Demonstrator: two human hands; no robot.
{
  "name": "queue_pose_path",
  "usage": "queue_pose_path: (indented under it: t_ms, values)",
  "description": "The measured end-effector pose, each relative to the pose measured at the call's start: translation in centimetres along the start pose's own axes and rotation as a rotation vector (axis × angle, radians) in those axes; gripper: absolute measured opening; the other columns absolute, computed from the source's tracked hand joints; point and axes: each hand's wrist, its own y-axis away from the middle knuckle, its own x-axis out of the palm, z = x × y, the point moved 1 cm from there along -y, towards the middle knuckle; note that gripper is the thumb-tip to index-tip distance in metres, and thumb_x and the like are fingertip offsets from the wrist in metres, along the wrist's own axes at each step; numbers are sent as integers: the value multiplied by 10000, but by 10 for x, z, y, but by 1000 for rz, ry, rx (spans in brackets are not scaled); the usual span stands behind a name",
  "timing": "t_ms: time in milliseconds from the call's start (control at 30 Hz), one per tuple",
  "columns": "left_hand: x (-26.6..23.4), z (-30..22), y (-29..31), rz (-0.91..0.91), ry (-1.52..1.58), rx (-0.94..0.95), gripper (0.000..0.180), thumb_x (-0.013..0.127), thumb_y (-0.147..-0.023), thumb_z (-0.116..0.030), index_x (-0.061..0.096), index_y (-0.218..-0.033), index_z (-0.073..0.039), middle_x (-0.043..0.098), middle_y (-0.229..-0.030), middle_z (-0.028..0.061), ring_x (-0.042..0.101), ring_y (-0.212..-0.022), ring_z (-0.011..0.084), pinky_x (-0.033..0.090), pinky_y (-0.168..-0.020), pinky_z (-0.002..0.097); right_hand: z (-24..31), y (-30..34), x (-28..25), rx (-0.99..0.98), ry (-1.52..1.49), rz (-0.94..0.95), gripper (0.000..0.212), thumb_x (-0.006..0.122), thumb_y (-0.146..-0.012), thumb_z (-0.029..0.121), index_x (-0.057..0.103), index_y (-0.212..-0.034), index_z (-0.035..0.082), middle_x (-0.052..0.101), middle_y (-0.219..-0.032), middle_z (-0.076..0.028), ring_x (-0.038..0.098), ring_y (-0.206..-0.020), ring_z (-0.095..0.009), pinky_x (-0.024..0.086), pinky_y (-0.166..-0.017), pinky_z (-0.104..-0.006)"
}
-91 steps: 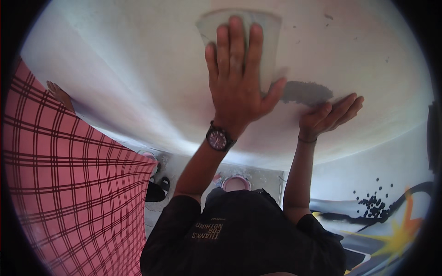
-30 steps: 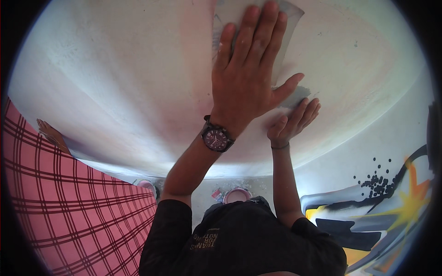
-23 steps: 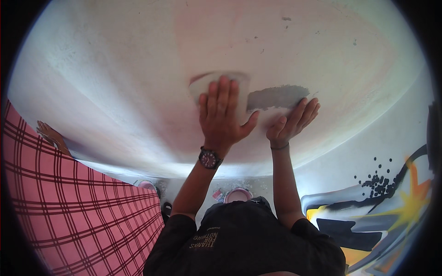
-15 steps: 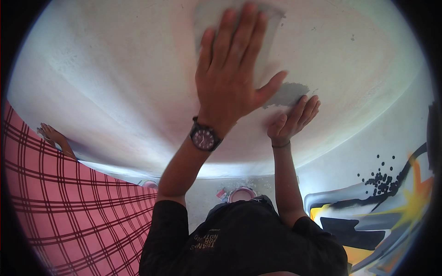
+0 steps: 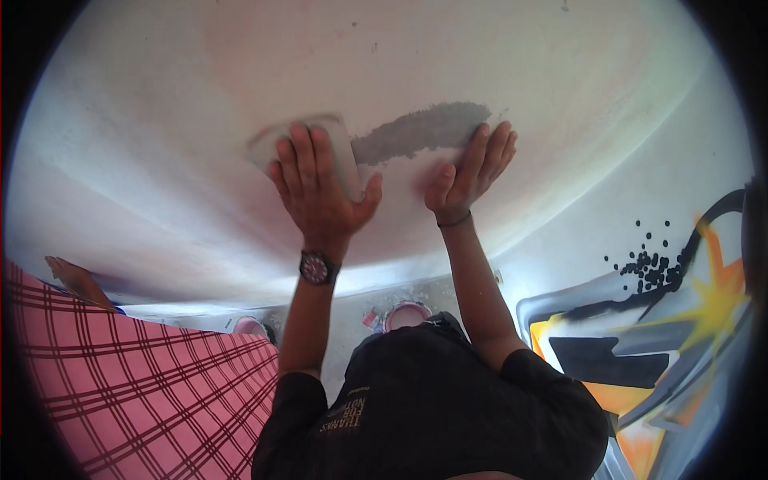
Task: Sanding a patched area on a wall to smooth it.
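Note:
My left hand [image 5: 318, 188], with a dark watch on its wrist, lies flat over a pale grey sheet of sandpaper [image 5: 346, 152] and holds it against the whitish wall [image 5: 448, 56]. The palm and fingers hide much of the sheet, whose top edge is blurred. Beside it, a rough-edged dark grey patch [image 5: 420, 132] runs across the wall. My right hand [image 5: 474, 172] rests at this patch's right end, fingers stretched out, thumb apart, with nothing seen in it. A thin dark band circles that wrist.
At the far left, another person's hand [image 5: 76, 280] touches the wall above a pink checked surface [image 5: 144, 376]. Below stand a pink-rimmed bucket [image 5: 406, 315] and a second pink container [image 5: 250, 326] on the speckled floor [image 5: 352, 328]. A wall with painted graffiti [image 5: 632, 320] rises at the right.
My left hand has come down and to the left with the sandpaper, uncovering more of the grey patch. The right hand keeps its place by the patch; the view has shifted.

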Motion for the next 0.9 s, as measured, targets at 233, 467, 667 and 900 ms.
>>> queue_pose_path:
  t_ms: [233,467,667,900]
  values:
    - [-9,-33,-130,-96,-28,232,885,602,-860,-575,363,-1537,-57,343,-1596,159,287,-1484,344,196,-1177,522,-4,0,4,0,17,-20,660,295,-1028,405,372,-1491,-59,282,-1578,-288,220,-1475,-475,144,-1185,-586]
    - [-3,-19,-46,-12,-39,116,854,580,-863,-621,428,-1510,-86,374,-1586,123,300,-1482,306,167,-1199,487,11,-5,9,7,-55,-81,669,321,-1029,459,404,-1497,-13,315,-1574,-264,225,-1487,-445,120,-1195,-571]
    - [-13,-7,-34,-26,-3,-25,814,579,-874,-604,443,-1506,-109,370,-1595,67,308,-1482,267,173,-1201,479,20,0,7,-23,-14,-24,666,309,-1026,410,360,-1504,-52,284,-1581,-279,223,-1480,-459,132,-1187,-589]
    - [-35,-29,-135,2,-39,144,822,602,-879,-560,408,-1517,-82,349,-1603,88,282,-1494,273,162,-1214,471,21,-8,3,-35,12,-36,655,301,-1027,397,347,-1509,-44,272,-1585,-274,239,-1477,-447,152,-1191,-584]
